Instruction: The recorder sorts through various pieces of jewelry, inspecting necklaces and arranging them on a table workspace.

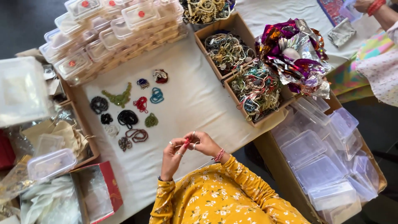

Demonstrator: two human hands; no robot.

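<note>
Beside coiled bead strings on white cloth, left hand and right hand, fingers pinched on a red bead.

Twelve bead coils on cloth, two cardboard boxes of necklaces, one red box.
</note>
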